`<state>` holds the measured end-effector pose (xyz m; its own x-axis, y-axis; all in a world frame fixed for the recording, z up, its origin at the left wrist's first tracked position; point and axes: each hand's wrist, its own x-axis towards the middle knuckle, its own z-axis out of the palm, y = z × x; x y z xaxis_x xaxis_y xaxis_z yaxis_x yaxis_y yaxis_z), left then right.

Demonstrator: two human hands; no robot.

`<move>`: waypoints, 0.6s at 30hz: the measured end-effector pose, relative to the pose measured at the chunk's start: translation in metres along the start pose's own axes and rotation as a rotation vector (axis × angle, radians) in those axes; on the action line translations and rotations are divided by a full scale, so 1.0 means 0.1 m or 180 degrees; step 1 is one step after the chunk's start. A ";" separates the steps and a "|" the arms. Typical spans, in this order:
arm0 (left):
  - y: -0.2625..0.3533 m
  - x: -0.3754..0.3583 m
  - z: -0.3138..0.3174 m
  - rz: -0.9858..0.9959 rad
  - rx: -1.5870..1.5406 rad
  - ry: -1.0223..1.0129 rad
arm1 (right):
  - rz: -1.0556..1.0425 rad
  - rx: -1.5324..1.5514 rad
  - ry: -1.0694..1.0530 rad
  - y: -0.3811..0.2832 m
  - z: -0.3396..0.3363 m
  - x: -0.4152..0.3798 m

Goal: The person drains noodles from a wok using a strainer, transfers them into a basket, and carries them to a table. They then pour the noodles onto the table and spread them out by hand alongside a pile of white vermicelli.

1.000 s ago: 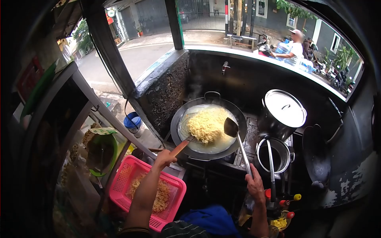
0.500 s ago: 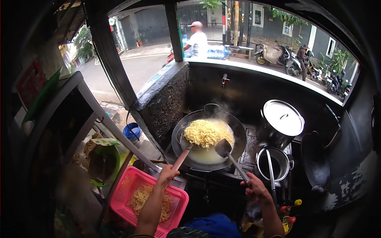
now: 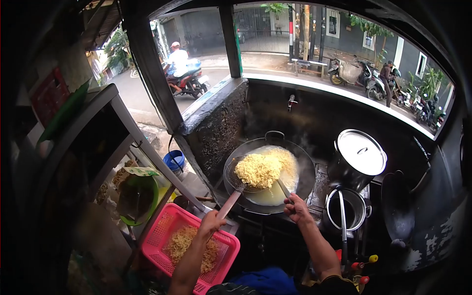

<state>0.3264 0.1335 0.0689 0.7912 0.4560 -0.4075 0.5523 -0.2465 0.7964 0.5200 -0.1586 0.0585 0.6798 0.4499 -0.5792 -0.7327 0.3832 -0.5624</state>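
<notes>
We see the yellow noodles (image 3: pixel 257 171) heaped on a round mesh strainer (image 3: pixel 229 173), within the rim of the black wok (image 3: pixel 308 179), part of the mass spreading right into pale, cloudy liquid (image 3: pixel 264 198). Our left hand (image 3: pixel 212 224) is closed around the strainer's wooden handle; our right hand (image 3: pixel 296 209) is curled tightly about a slim utensil (image 3: pixel 283 188) (its head is lost among the noodles, so we cannot tell how it sits)

The heap looks generous for that strainer — if we tilt the handle or push too hard from the right, strands could slide off the edge into the liquid. A sudden drop might splash hot broth, we judge, since steam hangs over the wok and both hands are near its front rim

Nearer us, a pink basket (image 3: pixel 153 235) holds more noodles beneath our left forearm — a low elbow could knock it. To the right stand a lidded pot (image 3: pixel 361 151) and an open pot (image 3: pixel 364 210) with a long handle (image 3: pixel 342 212) leaning out, which a wide right elbow might catch
</notes>
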 end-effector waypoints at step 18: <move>0.04 -0.41 -0.10 0.0052 -0.0157 -0.0014 | -0.0596 0.0151 -0.0655 -0.20 0.12 -0.30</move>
<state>0.2936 0.1230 0.0933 0.8011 0.4486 -0.3962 0.5259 -0.2115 0.8238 0.5141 -0.1705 0.0942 0.7864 0.5201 -0.3332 -0.5990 0.5102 -0.6172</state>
